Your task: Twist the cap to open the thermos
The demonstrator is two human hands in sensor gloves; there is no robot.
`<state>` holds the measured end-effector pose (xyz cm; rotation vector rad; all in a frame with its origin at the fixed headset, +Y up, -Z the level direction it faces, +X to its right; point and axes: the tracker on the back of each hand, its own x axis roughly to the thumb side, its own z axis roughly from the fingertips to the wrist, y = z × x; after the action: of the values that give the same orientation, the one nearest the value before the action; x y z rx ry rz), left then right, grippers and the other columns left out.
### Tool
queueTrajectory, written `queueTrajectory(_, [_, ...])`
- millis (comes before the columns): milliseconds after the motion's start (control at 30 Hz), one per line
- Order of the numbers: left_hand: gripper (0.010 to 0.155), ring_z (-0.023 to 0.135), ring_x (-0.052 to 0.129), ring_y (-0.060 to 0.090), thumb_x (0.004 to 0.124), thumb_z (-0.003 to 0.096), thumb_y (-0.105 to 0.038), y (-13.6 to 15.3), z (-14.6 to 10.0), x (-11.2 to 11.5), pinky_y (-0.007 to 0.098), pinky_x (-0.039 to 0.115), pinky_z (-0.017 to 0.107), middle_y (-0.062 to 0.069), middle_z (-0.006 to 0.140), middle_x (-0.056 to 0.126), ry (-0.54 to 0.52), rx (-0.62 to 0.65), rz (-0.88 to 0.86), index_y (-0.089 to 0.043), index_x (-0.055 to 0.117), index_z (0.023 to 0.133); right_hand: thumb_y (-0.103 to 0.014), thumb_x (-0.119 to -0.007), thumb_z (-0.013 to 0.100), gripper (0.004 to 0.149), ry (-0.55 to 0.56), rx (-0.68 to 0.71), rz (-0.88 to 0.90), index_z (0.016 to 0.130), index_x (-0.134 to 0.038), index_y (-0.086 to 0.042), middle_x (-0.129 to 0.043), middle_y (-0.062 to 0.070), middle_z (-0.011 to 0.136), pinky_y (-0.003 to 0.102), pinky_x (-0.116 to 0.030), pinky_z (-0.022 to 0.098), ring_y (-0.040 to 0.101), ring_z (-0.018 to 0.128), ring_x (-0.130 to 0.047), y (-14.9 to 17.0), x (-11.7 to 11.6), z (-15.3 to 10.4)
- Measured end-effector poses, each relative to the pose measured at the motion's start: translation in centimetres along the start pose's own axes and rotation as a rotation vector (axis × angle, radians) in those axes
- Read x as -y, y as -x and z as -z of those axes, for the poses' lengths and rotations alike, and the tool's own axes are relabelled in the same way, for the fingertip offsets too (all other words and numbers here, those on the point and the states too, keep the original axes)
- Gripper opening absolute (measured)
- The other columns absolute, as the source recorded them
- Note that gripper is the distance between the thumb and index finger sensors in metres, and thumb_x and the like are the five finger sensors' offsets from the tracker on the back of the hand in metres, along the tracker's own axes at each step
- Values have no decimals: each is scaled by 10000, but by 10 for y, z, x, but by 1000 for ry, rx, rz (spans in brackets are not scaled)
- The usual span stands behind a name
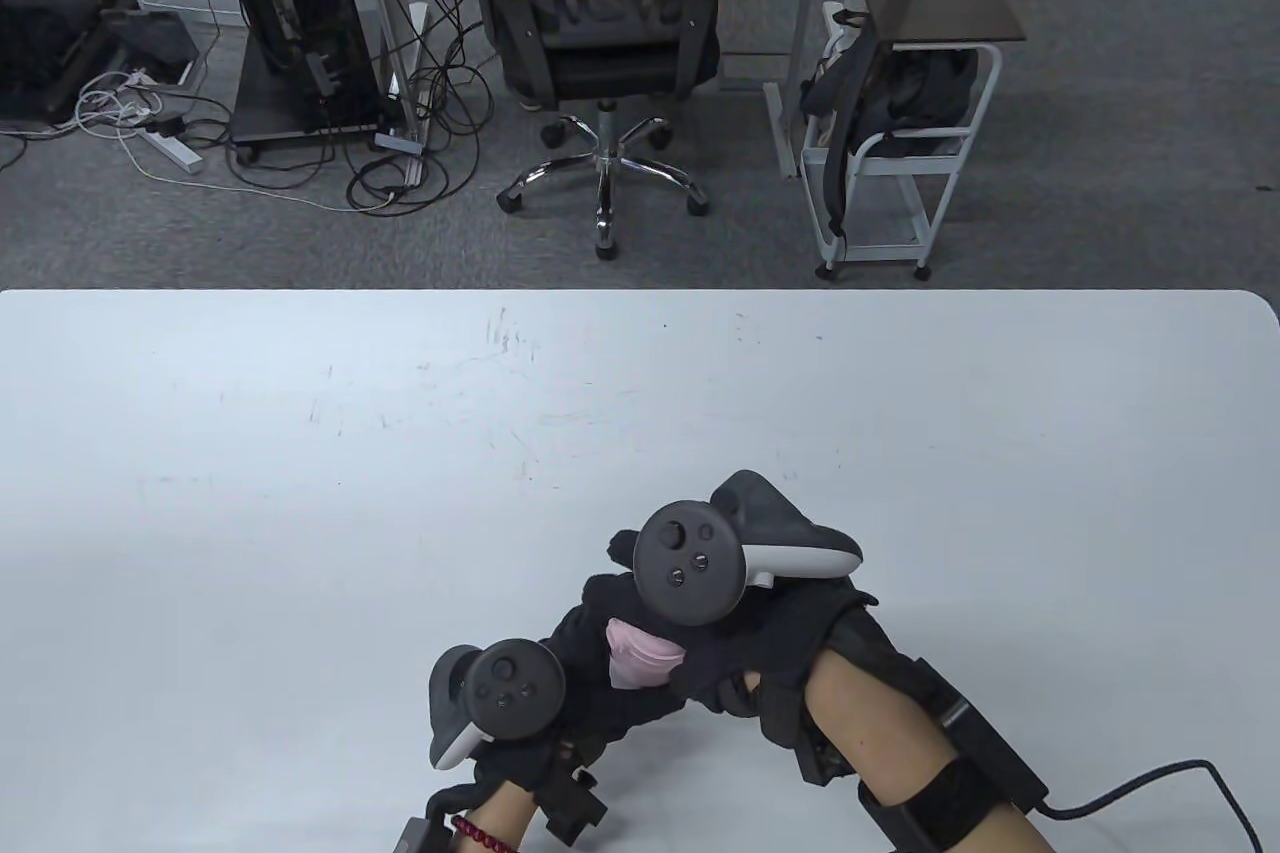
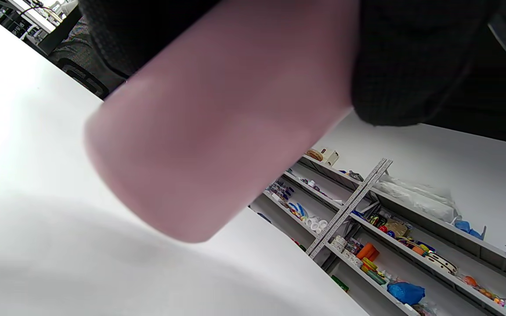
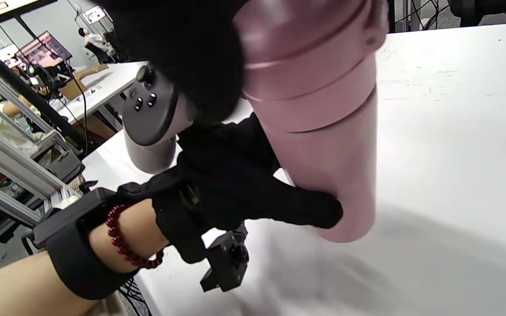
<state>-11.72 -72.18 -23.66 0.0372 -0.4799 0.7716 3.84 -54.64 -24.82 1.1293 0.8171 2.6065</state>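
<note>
A pink thermos [image 3: 332,145] is held upright just above the white table [image 1: 300,493] near its front edge. My left hand [image 1: 590,683] grips the thermos body from the side; its thumb shows in the right wrist view [image 3: 305,208]. My right hand [image 1: 720,633] grips the pink cap [image 3: 310,48] from above. In the table view only a small pink patch of the thermos [image 1: 640,653] shows between the two gloves. In the left wrist view the thermos body [image 2: 218,131] fills the frame, with its base off the tabletop.
An office chair [image 1: 600,43] and a small cart [image 1: 900,103] stand on the floor beyond the table's far edge. Shelves with small items [image 2: 389,232] show past the table in the left wrist view. A cable [image 1: 1180,783] trails from my right forearm.
</note>
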Motion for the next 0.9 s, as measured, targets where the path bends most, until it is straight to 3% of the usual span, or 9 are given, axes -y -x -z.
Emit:
queueTrajectory(100, [992,945,742,350,920,313,-540,0,0,0,456,784,689,136,1108,559,-4,0,-9,-159,398,1065,-559,-712,487,912,154,-158,-119,1128,-292,-65,-380,381,1056,820,-336,594,609,865,-491,-3,-4,2])
queueTrajectory(200, [982,931,754,355,917,314,-545,-1,0,-1,459,787,680,142,1099,574,-2,11,-13,-155,413,1061,-471,-745,498,781,204,-136,-242,1078,-468,-28,-637,346,905,784,-497,573,533,697,-721,-7,-8,7])
queueTrajectory(300, [994,927,760,353,921,296,-551,-1,-1,-1,458,792,676,140,1096,580,5,27,5,-159,418,1059,-316,-810,504,724,62,-42,-123,1092,-451,-95,-477,341,1008,797,-307,617,592,821,-519,-4,-6,7])
queueTrajectory(433, [983,933,756,346,913,313,-553,-1,0,0,454,789,683,132,1103,573,22,30,4,-164,410,1062,17,-807,434,692,-22,73,-40,1047,-558,-186,-308,111,1140,759,-162,623,467,985,-193,0,-6,3])
queueTrajectory(600, [981,939,750,348,916,314,-546,-1,0,1,459,787,683,132,1107,567,20,23,14,-165,408,1063,39,-738,430,751,10,33,-32,1081,-455,-205,-214,120,1148,769,-163,616,524,972,-158,2,-3,-5])
queueTrajectory(667, [982,937,750,349,915,315,-546,-1,0,1,459,787,682,133,1106,567,16,17,-6,-162,407,1062,25,-732,433,735,97,25,-35,1085,-462,-180,-231,180,1142,786,-209,611,553,967,-248,1,4,-12])
queueTrajectory(767, [981,936,752,348,912,317,-550,-1,0,-1,458,787,683,135,1104,568,2,9,-8,-161,405,1062,-137,-678,521,611,266,-102,-16,1097,-476,-99,-398,374,1066,813,-435,573,609,883,-568,0,10,-16])
queueTrajectory(833, [981,932,754,352,913,317,-549,0,-1,-2,460,789,679,138,1101,570,-8,2,-7,-157,409,1061,-457,-662,532,780,288,-237,-72,1117,-379,-26,-507,448,975,798,-575,512,591,729,-756,-1,7,-13])
queueTrajectory(900, [988,927,757,355,913,309,-555,0,-1,-2,461,790,676,143,1097,575,-14,1,-14,-153,412,1060,-580,-631,491,891,232,-295,-162,1109,-383,10,-629,439,890,764,-669,466,509,605,-867,-5,-2,-2])
